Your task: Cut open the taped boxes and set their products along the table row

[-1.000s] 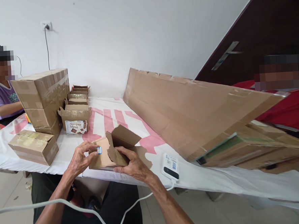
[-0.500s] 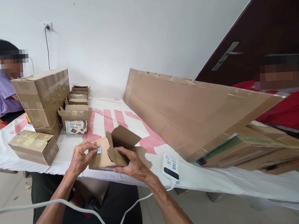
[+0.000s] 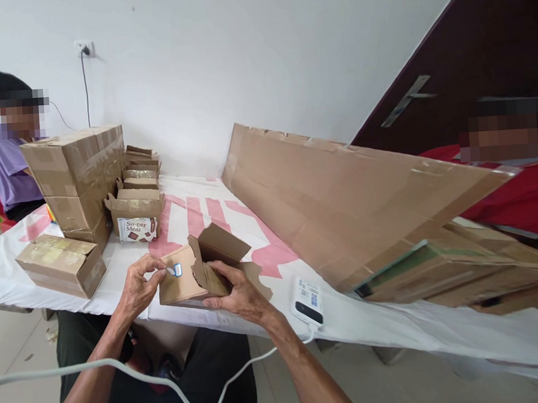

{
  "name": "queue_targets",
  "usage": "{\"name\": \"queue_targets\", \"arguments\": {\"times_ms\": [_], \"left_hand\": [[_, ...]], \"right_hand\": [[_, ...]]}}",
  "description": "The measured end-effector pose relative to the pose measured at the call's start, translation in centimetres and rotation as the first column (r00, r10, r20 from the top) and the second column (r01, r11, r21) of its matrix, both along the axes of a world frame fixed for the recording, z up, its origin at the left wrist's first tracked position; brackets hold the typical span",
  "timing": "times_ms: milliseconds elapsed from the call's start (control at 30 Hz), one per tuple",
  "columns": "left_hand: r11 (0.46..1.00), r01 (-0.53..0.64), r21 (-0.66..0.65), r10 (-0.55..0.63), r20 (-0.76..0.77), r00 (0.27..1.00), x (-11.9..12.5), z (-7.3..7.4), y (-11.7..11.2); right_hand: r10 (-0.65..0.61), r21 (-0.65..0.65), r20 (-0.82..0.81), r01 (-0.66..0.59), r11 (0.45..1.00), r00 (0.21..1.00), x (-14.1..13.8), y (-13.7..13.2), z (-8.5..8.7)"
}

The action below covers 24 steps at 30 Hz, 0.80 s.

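Your left hand (image 3: pixel 140 286) draws back a little to the left, uncovering a blue-edged label (image 3: pixel 178 269) that half a second ago sat partly under your fingertips. Your left thumb and forefinger are pinched together on what looks like a pale strip (image 3: pixel 170 271), which reaches toward the label; whether the two are joined is too small to tell. The label appears to lie on the left face of the small cardboard box (image 3: pixel 178 290), so this part of the work seems well along.

The box rests at the near edge of the cloth-covered counter (image 3: pixel 195 183), flaps raised, in front of you. Your right hand (image 3: pixel 238 294) keeps its curled grip at the flap end, thumb on the near side.

To the left sit a taped box (image 3: pixel 61 266) and, beyond it, a stack of boxes (image 3: pixel 73 171); a row of boxes (image 3: pixel 139 206) with raised flaps runs toward the wall. On the right, a cardboard panel (image 3: pixel 341 197) leans across the counter, near a white device (image 3: pixel 307 302). Its white cable (image 3: pixel 249 362) passes beneath your right forearm, while a length of cable crosses over your left, a possible snag.
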<state>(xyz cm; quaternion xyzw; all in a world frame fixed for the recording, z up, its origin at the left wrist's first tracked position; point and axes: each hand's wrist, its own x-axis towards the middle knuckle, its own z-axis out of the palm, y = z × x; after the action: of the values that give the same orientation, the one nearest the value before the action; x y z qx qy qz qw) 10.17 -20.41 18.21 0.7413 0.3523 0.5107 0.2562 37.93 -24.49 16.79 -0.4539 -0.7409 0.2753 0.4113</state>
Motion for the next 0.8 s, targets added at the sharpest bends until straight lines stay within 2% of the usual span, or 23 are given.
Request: {"name": "queue_targets", "arguments": {"times_ms": [100, 233, 300, 400, 567, 667, 800], "left_hand": [[0.999, -0.018, 0.027, 0.018, -0.005, 1.0, -0.5, 0.7, -1.1], [0.995, -0.04, 0.088, 0.044, -0.049, 0.998, -2.1, 2.9, -2.6], [0.989, -0.094, 0.116, 0.103, -0.076, 0.992, -3.9, 4.3, -2.7], [0.965, -0.235, 0.117, 0.246, -0.089, 0.965, -8.2, 6.3, -1.6], [0.882, -0.455, -0.123, 0.459, 0.003, 0.889, -15.8, 7.7, 1.7], [0.834, -0.49, -0.253, 0.531, 0.128, 0.838, -18.9, 7.8, 3.4], [0.799, -0.489, -0.351, 0.58, 0.233, 0.78, -21.4, 7.8, 5.4]], "right_hand": [[-0.003, -0.03, 0.001, 0.003, 1.0, 1.0, -0.2, -0.1, 0.1], [-0.031, -0.077, 0.021, 0.033, 0.997, 0.999, -0.1, -0.1, -0.2], [-0.025, -0.072, 0.018, 0.027, 0.997, 1.0, -0.1, 0.1, -0.3], [-0.02, -0.064, 0.017, 0.021, 0.998, 1.0, -0.2, 0.1, -0.3], [-0.023, -0.085, 0.004, 0.023, 0.996, 1.0, -0.4, 0.1, -0.2], [-0.019, -0.105, -0.007, 0.018, 0.994, 1.0, -0.5, 0.2, -0.2], [-0.034, -0.122, 0.004, 0.035, 0.992, 0.999, -0.5, 0.4, -0.5]]}}
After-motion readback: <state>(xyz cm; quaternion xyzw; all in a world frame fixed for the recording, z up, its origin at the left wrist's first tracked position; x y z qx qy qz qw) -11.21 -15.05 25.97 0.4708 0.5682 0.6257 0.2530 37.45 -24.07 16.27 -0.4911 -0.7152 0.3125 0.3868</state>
